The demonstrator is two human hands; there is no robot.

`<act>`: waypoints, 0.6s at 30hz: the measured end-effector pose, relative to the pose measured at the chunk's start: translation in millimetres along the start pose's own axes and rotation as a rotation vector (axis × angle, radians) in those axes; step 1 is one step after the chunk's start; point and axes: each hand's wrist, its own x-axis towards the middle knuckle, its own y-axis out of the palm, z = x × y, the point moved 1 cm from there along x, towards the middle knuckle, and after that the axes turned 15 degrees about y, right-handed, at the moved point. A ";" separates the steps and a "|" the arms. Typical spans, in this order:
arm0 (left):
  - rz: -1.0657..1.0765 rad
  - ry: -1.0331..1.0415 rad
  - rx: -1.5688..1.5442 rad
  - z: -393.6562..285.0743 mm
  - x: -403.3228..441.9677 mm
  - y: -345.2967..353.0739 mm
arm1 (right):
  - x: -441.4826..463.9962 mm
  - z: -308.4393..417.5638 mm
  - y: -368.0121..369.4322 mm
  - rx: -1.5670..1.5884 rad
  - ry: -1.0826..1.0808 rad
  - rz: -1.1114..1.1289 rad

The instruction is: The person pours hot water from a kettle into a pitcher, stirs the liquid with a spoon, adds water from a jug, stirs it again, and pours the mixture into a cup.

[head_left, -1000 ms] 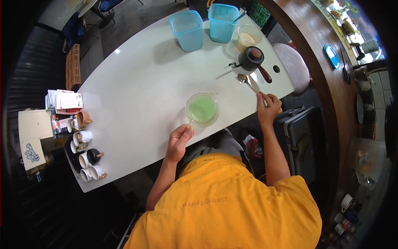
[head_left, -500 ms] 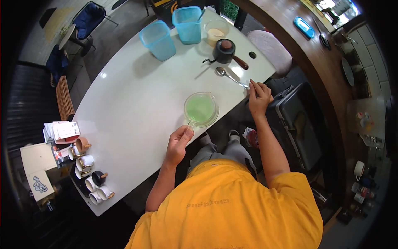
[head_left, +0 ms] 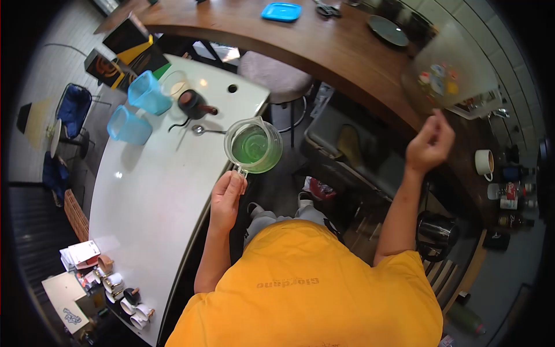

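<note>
My left hand (head_left: 226, 199) grips the handle of a clear glass jug (head_left: 272, 136). Green liquid is in the jug, which is over the front edge of the white table (head_left: 156, 179). My right hand (head_left: 430, 141) is raised on the right by a wooden counter, close to a translucent plastic container (head_left: 442, 72). Its fingers are drawn together and slightly blurred; whatever may be between them is hidden. A metal spoon (head_left: 199, 130) lies on the table beside a dark pot (head_left: 189, 103) with a wooden handle and thin spout.
Two blue plastic tubs (head_left: 130, 128) and a clear bowl stand at the table's far end. Several cups (head_left: 128, 305) line its near left end. On the wooden counter (head_left: 341, 49) are a blue tray (head_left: 281, 11) and a plate. A stool (head_left: 274, 75) sits between table and counter.
My view has turned right toward the counter. The jug in my left hand has moved off the tabletop past its edge. My right hand has left the spoon's end and risen toward the plastic container.
</note>
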 end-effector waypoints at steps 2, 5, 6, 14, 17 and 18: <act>0.020 0.002 -0.004 7.7 7.6 31.3 | 45.9 -33.6 -20.3 -0.081 0.079 -0.244; 0.048 0.014 -0.033 21.6 14.7 70.4 | 99.9 -84.2 -20.9 0.014 0.195 -0.332; 0.052 0.012 -0.053 25.3 16.0 82.1 | 114.5 -94.5 -19.5 0.012 0.249 -0.213; -0.009 -0.005 -0.031 44.9 4.5 119.5 | 159.6 -88.9 8.6 0.423 0.713 -0.021; -0.044 -0.028 0.032 39.7 -4.1 114.0 | 168.1 -95.5 11.2 0.416 0.786 0.009; -0.055 -0.015 0.032 37.5 -6.1 110.5 | 169.5 -94.8 12.3 0.411 0.759 -0.001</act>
